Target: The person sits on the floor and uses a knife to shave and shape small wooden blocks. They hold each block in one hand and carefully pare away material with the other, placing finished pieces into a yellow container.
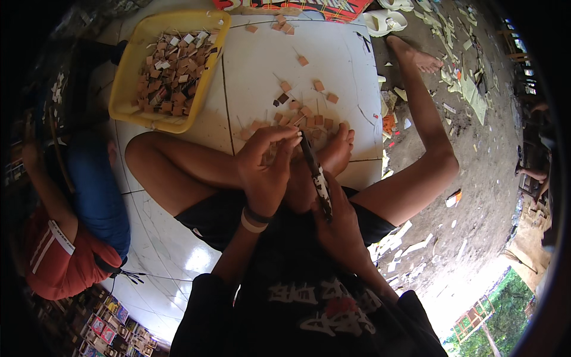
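Observation:
My right hand (pixel 342 229) is wrapped round a long, thin dark bar with whitish patches (pixel 316 172), which points away from me and tilts a little left. At the bar's far end, my left hand (pixel 264 172) is closed, thumb and fingertips pinched together. Whatever those fingertips hold is too small to make out. Just beyond my hands, small brown square pieces with thin pins (pixel 306 113) lie scattered on the white tiles. One dark square piece (pixel 282 99) lies among them.
A yellow plastic basin (pixel 122 98) full of similar square pieces stands at the far left. My crossed legs surround the work spot. Another person in a red shirt (pixel 65 262) sits at left. On the right, past the tile edge, dirt ground (pixel 470 172) carries scraps. White footwear (pixel 386 22) lies far right.

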Tool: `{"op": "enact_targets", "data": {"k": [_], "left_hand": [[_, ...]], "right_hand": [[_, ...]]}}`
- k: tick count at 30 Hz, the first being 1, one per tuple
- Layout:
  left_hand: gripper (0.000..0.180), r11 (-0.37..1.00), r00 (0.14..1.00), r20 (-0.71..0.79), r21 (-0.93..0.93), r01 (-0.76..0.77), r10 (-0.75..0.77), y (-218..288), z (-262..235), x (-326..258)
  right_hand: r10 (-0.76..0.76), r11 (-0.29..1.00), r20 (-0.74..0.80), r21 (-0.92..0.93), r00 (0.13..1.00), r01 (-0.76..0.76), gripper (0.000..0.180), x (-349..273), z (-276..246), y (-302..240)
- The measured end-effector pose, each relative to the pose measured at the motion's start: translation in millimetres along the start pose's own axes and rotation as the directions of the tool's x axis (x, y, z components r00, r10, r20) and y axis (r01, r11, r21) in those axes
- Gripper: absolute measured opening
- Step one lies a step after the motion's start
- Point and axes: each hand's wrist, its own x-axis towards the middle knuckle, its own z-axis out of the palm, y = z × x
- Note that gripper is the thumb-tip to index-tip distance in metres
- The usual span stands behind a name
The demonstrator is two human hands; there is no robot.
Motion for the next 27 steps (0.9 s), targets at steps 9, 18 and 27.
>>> {"op": "enact_targets", "data": {"k": [9, 18, 27], "left_hand": [[0.025, 0.898, 0.912, 0.077, -0.161, 0.41, -0.403, 12, -22, 16], [0.025, 0.864, 0.882, 0.107, -0.178, 0.47, -0.458, 26, -22, 10], [0.026, 0.883, 0.894, 0.109, -0.145, 0.446, -0.434, 25, -22, 9]], "right_hand": [[-0.067, 0.978, 0.086, 0.205, 0.994, 0.049, 0.078, -5, -24, 15], [-0.064, 0.96, 0.146, 0.281, 0.987, 0.02, 0.076, -11, -21, 21], [-0.036, 0.961, 0.161, 0.278, 0.986, -0.01, 0.075, -11, -26, 7]]}}
